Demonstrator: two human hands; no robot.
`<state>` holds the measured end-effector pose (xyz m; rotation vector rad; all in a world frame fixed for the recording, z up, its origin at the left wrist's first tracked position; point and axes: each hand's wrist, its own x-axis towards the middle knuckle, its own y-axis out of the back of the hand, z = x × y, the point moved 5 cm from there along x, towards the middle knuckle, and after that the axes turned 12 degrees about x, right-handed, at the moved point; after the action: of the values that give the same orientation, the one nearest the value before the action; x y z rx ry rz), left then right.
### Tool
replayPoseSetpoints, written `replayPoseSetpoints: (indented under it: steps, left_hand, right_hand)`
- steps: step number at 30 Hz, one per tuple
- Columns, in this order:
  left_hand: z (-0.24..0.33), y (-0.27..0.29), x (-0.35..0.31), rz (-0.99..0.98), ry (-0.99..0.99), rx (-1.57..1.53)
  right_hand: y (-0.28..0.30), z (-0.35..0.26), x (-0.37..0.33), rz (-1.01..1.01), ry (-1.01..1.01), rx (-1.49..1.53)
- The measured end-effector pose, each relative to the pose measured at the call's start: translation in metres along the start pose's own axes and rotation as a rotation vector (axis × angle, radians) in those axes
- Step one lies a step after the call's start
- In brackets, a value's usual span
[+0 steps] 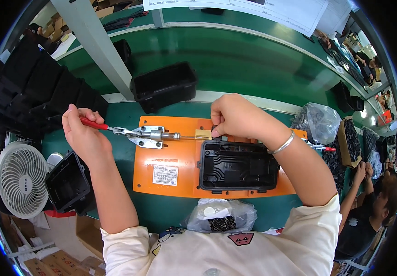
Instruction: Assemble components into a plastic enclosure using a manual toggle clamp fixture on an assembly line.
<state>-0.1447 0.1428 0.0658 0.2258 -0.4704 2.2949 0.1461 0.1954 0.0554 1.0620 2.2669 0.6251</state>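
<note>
My left hand (84,133) is closed on the red handle (93,123) of a push-type toggle clamp (150,136), which is bolted to the left part of an orange fixture plate (157,158). From the clamp a thin metal rod runs right to a small brass-coloured block (203,134). Beside that block my right hand (235,115) pinches at the upper edge of a black plastic box (237,168); whatever lies between its fingertips is mostly hidden. The box rests open side up on the plate. A second red-handled clamp (322,148) shows past my right forearm.
A black box (166,87) stands behind the plate, another (70,181) by a white fan (24,179). Stacked black bins (37,92) fill the far left. Near my body lies a plastic bag of screws (221,223). Bagged parts (318,122) lie right; a co-worker (368,216) sits beyond.
</note>
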Motion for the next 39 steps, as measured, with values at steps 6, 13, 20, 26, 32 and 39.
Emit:
replayPoseSetpoints:
  steps: [6, 13, 20, 26, 32, 39]
  left_hand:
    - [-0.001, 0.002, 0.001, -0.001, 0.015, 0.014]
    - [-0.003, 0.007, 0.004, -0.019, 0.01, 0.026]
    - [0.002, 0.0, 0.001, -0.057, -0.025, 0.073]
    - [0.005, 0.0, 0.002, -0.073, -0.047, 0.102]
    - [-0.001, 0.005, 0.008, -0.057, -0.012, 0.061]
    - [0.0, 0.005, 0.007, -0.092, -0.02, 0.076]
  right_hand:
    - [-0.001, -0.004, 0.004, -0.086, 0.043, -0.097]
    - [-0.003, -0.005, 0.0, -0.1, 0.07, -0.138]
    - [-0.007, -0.006, -0.008, 0.063, 0.164, -0.156]
    - [-0.004, -0.006, -0.004, 0.035, 0.091, -0.082]
    - [-0.002, 0.0, -0.006, 0.037, 0.048, -0.03]
    - [-0.006, 0.001, -0.009, 0.111, 0.054, 0.027]
